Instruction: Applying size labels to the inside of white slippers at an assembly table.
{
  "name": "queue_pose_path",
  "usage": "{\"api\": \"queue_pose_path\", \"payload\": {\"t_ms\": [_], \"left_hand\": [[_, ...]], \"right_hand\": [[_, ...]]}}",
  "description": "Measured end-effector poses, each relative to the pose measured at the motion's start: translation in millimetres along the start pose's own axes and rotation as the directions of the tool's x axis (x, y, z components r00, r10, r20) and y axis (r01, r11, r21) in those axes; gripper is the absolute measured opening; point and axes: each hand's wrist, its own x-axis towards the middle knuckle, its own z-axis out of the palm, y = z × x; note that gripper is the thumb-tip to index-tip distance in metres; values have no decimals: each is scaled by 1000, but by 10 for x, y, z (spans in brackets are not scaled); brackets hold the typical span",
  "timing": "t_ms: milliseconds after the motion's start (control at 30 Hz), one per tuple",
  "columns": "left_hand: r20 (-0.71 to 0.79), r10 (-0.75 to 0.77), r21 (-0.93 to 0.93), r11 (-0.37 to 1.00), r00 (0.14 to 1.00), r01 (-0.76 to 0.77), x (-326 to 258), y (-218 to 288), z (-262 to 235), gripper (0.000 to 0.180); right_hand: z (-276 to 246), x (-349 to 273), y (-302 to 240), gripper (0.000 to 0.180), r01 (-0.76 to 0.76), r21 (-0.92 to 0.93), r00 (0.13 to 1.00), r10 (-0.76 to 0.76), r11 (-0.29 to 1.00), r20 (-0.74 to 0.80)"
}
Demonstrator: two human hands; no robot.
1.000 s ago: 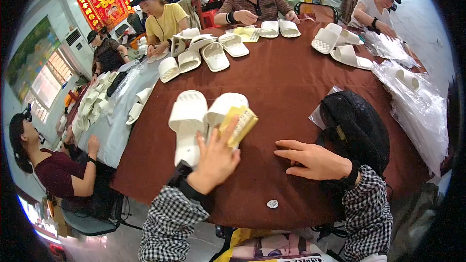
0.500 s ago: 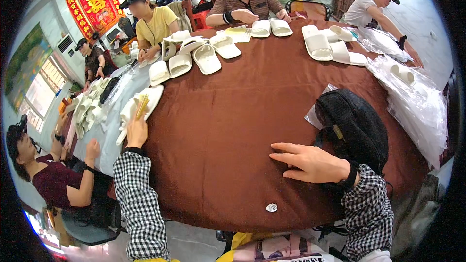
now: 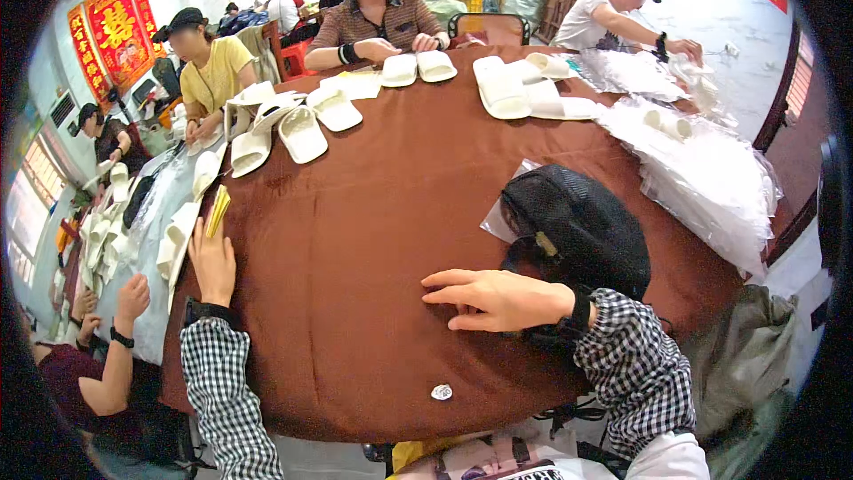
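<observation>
The left hand (image 3: 211,262) pinches a yellow pad (image 3: 218,212). The right hand (image 3: 498,298) is loosely spread by a black bag (image 3: 586,222). White slippers (image 3: 175,246) just left of the left hand look set aside. More slippers (image 3: 303,135) sit loose on the brown tabletop (image 3: 373,213), far past both hands, so plenty seems left.

Black-and-white checked sleeves (image 3: 222,391), brown tablecloth (image 3: 373,240), white slippers (image 3: 302,135), yellow sheets (image 3: 218,212)

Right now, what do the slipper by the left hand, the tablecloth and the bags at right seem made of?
Slipper: probably moulded foam or rubber; matte, smooth, rounded. Tablecloth: likely fabric; slightly sheeny, softly creased. Bags: apparently thin, see-through plastic, given glossy crinkles.
</observation>
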Motion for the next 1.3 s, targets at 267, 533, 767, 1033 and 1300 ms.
{"api": "queue_pose_path", "payload": {"t_ms": [267, 533, 767, 1033, 1300], "left_hand": [[46, 62, -831, 556, 997, 4, 70, 1665, -541, 19], [87, 306, -902, 429, 948, -56, -6, 2121, -689, 21], [137, 309, -889, 458, 941, -21, -93, 2005, -725, 25], [100, 299, -860, 505, 949, -69, -144, 1880, -677, 27], [88, 50, -872, 488, 995, 53, -55, 1855, -789, 15]], "right_hand": [[-1012, 41, 500, 27, -288, -196, 907, 202, 937, -369], [-1862, -323, 2411, 26, -401, -795, 838, 533, 455, -118], [-1911, 40, 2757, 31, -467, -703, 774, 633, 537, -30], [-1761, 496, 2645, 32, -480, -797, 746, 649, 367, -150], [-1797, 599, 1518, 15, -73, -907, 975, 222, 414, 22]]}}
